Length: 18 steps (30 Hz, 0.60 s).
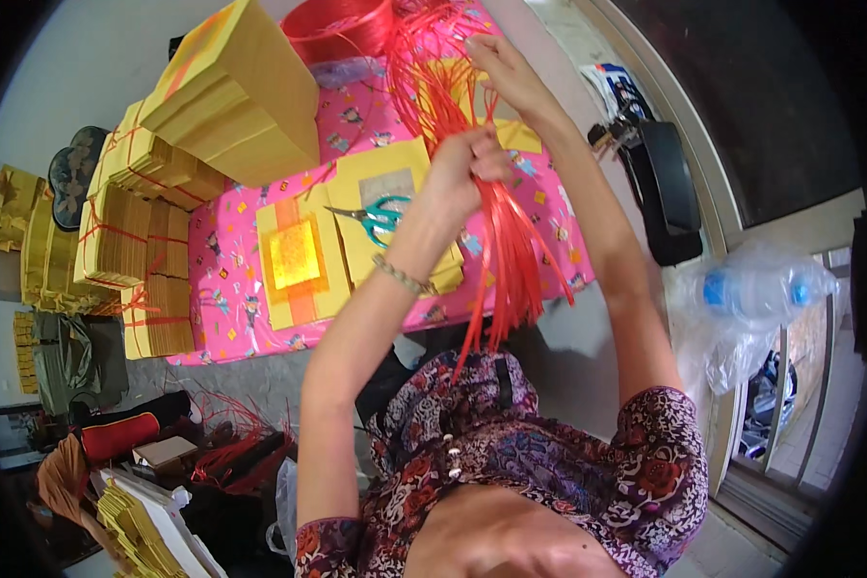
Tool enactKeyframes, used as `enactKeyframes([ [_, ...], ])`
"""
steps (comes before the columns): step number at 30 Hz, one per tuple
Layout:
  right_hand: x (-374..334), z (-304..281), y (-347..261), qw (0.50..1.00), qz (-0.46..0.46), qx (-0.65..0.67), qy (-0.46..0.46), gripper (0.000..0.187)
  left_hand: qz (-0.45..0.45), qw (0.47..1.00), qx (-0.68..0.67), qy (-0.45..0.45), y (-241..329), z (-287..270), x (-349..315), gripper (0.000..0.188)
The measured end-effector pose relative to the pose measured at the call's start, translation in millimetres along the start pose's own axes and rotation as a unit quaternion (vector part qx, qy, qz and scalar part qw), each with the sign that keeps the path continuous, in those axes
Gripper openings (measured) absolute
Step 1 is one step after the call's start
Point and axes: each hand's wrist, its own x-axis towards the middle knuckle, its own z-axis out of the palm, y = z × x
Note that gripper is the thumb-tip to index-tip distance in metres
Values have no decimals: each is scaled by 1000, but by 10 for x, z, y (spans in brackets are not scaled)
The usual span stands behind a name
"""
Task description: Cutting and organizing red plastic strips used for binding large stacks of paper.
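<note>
My left hand (465,171) is closed around the middle of a bundle of red plastic strands (512,255). The cut-looking ends hang down over the table's near edge, while the far part fans out beyond my fist. Farther up the bundle, my right hand (512,79) has curled fingers at the strands; exactly how many it grips is hidden. Beside my left wrist, scissors with teal handles (383,221) rest on a stack of yellow paper (335,252). Next to them lies a yellow sheet with a shiny gold square (295,256).
A pink patterned cloth (229,279) covers the table. A tall yellow paper block (250,101) and tied paper bundles (116,231) stand at left. Behind is a coil of red strapping (337,27). Bagged plastic bottles (756,287) are at right; red scraps (236,438) litter the lower left.
</note>
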Motion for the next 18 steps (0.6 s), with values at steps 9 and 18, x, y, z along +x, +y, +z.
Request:
enactKeyframes([
  [9,-1909,-125,-81,977,3,178,-115,47,78,993,71,61,-335,10,190,7],
  [18,-3039,-235,509,963,208,164,59,22,-42,943,322,71,-1304,-356,134,24],
])
